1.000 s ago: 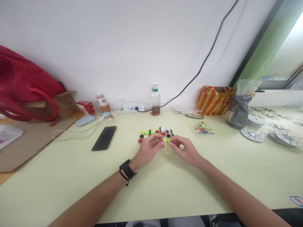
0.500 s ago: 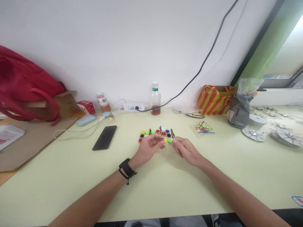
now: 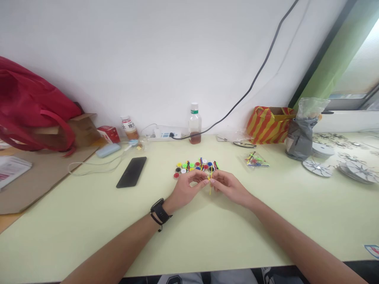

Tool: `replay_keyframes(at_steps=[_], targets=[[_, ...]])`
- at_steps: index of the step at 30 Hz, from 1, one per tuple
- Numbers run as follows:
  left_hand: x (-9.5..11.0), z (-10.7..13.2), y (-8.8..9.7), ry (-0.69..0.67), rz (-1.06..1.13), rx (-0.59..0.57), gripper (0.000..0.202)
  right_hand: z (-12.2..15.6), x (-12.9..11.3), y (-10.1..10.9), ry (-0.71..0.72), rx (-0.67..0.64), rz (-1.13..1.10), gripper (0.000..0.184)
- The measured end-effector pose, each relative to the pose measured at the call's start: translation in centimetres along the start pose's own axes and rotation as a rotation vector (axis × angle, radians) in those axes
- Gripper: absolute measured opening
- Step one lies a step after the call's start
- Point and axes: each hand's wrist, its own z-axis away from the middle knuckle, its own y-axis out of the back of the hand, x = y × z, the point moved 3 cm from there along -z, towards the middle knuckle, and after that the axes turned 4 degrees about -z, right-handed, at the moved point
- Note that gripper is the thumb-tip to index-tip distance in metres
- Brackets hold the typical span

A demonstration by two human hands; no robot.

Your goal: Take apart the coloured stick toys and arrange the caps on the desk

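My left hand, with a black watch on its wrist, and my right hand meet fingertip to fingertip over the pale green table. Both are pinched on a thin yellow stick that hangs down between them. A small piece at the stick's top is hidden by my fingers. Just beyond my hands lies a cluster of small coloured discs and sticks in red, green, yellow, blue, black and white.
A black phone lies to the left. A small clear bag of coloured pieces lies to the right. Along the wall stand a bottle, a power strip, a striped bag and a red bag. White paper discs lie far right.
The yellow stick showed one second ago, was hidden half a second ago while my hands were slightly apart, and now hangs between my joined fingertips again.
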Motion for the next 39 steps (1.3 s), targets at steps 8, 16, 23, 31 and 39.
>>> replay_keyframes(at_steps=[8, 16, 23, 31, 39], targets=[[1.2, 0.0, 1.1, -0.224, -0.450, 0.095, 0.027, -0.3, -0.5, 2.6, 0.072, 0.242, 0.079, 0.041], [0.1, -0.7, 2.7, -0.265, -0.620, 0.086, 0.020, 1.5, -2.2, 10.6, 0.332, 0.864, 0.708, 0.028], [-0.5, -0.5, 2.3, -0.234, -0.619, 0.062, 0.020, 0.0, 4.1, 11.2, -0.183, 0.380, 0.983, 0.022], [-0.9, -0.5, 2.5, -0.262, -0.687, 0.046, 0.023, 0.2, 3.9, 11.4, -0.176, 0.452, 1.102, 0.005], [-1.0, -0.2, 2.0, -0.280, -0.755, -0.020, 0.024, -0.3, 1.6, 4.9, 0.238, 0.245, 0.896, 0.020]])
